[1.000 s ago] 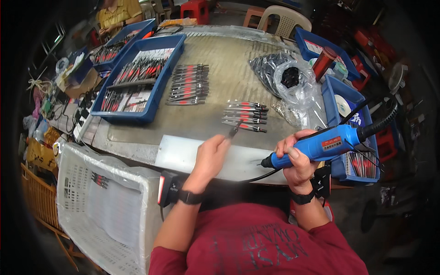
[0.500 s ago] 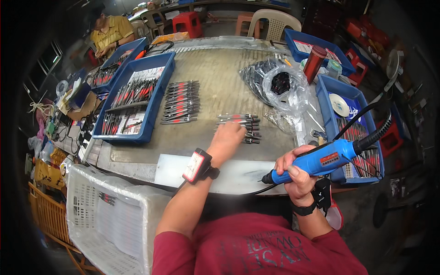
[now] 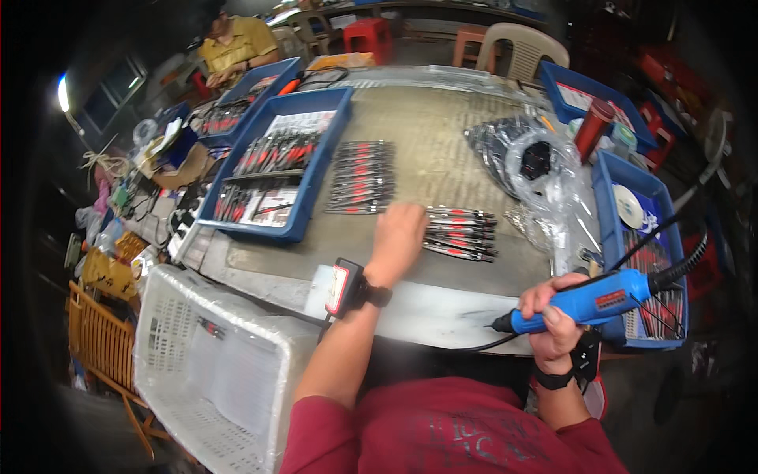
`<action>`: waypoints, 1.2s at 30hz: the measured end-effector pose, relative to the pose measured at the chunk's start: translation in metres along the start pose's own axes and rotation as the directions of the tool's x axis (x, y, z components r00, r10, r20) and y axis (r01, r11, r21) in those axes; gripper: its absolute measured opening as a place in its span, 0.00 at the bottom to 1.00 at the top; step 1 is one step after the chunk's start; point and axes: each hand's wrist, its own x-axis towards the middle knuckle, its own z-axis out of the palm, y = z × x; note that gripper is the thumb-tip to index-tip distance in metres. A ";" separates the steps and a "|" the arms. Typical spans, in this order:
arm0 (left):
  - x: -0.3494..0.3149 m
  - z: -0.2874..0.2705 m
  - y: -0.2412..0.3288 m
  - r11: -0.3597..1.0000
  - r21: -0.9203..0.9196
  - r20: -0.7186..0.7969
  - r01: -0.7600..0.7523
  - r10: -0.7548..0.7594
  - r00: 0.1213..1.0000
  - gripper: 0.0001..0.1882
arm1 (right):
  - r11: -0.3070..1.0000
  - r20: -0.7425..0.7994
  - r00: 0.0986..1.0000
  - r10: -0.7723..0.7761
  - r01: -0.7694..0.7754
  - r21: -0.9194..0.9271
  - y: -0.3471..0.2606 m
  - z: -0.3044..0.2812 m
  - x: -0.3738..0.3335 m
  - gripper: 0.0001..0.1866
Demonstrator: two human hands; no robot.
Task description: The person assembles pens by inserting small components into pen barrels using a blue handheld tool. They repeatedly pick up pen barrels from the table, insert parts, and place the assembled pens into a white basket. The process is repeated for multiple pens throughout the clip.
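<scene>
My right hand (image 3: 557,332) is wrapped round a blue electric screwdriver (image 3: 592,303), its tip pointing left above a white board (image 3: 442,312). My left hand (image 3: 399,235) is low over the table, its back turned up and its fingers mostly hidden and slightly blurred. It lies beside the left ends of a small group of slim black-and-red pen-like tools (image 3: 462,233), laid side by side. Just beyond it to the left is a longer row of the same tools (image 3: 363,178). Whether my left fingers hold one is not visible.
Blue trays (image 3: 325,186) of such tools stand at the left, another blue tray (image 3: 604,189) at the right. A clear plastic bag (image 3: 545,178) with dark contents and a red cylinder (image 3: 594,130) lie right of centre. A white crate (image 3: 150,347) stands lower left. Another person sits far left.
The view has swung left, so the scene sits further right. My left hand has drawn back leftward from over the small tool group, uncovering more of it. The screwdriver stays in my right hand.
</scene>
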 end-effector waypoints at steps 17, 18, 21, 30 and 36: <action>-0.014 -0.019 -0.078 0.902 0.302 -0.058 0.309 -0.306 0.950 0.11 | 0.999 -0.042 0.999 0.013 -0.015 -0.041 0.009 -0.002 0.006 0.22; -0.013 -0.020 -0.077 0.905 0.301 -0.065 0.301 -0.295 0.953 0.11 | 0.999 -0.040 0.999 0.002 -0.004 -0.040 0.009 -0.002 0.007 0.22; -0.011 -0.022 -0.076 0.902 0.309 -0.037 0.301 -0.304 0.952 0.10 | 0.999 -0.048 0.999 0.016 -0.018 -0.045 0.009 -0.001 0.005 0.21; -0.016 -0.028 -0.072 0.887 0.385 0.062 0.257 -0.302 0.951 0.07 | 0.999 -0.045 0.999 0.023 -0.024 -0.025 0.010 -0.001 0.004 0.22; -0.024 -0.042 -0.028 0.908 0.298 0.006 0.296 -0.312 0.950 0.09 | 0.999 -0.005 0.999 0.033 -0.033 0.007 0.008 0.000 0.003 0.22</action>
